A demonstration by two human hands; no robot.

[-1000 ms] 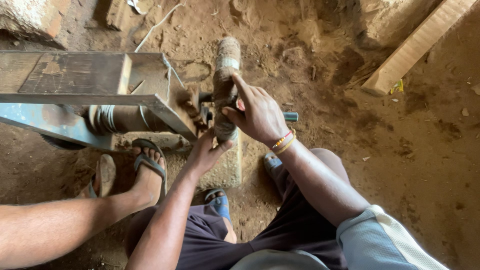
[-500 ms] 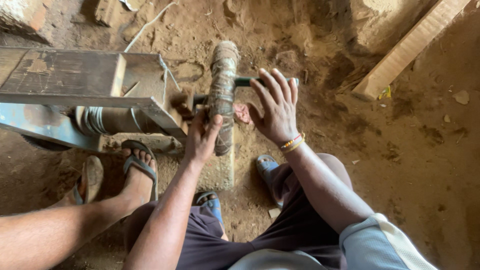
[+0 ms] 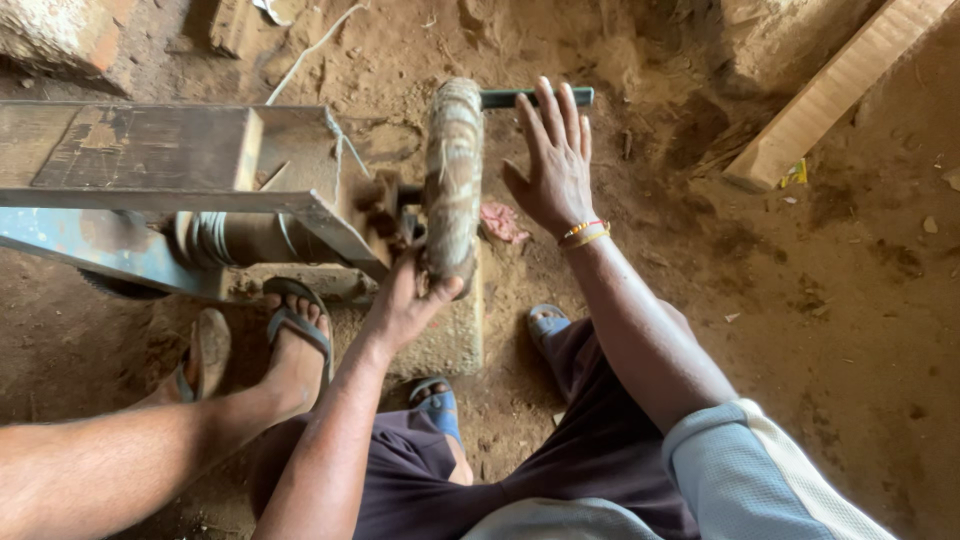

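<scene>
A worn, dirty wheel (image 3: 454, 170) stands on edge at the end of a metal machine frame (image 3: 150, 165), on a shaft beside a rusty hub (image 3: 385, 205). My left hand (image 3: 408, 302) grips the wheel's lower rim from below. My right hand (image 3: 556, 165) is flat and open, fingers spread, just right of the wheel, its fingertips by a dark green handle bar (image 3: 530, 97) that sticks out from the wheel. Coloured bangles sit on my right wrist.
Another person's leg and sandalled foot (image 3: 295, 335) reach in from the left, by a loose sandal (image 3: 205, 355). A concrete block (image 3: 450, 335) lies under the wheel. A wooden plank (image 3: 830, 90) leans at the upper right. My feet wear blue sandals (image 3: 437, 405). Dirt floor all round.
My right hand has come off the wheel and opened beside it. My left hand has slid down to the wheel's lower rim. The camera has moved closer.
</scene>
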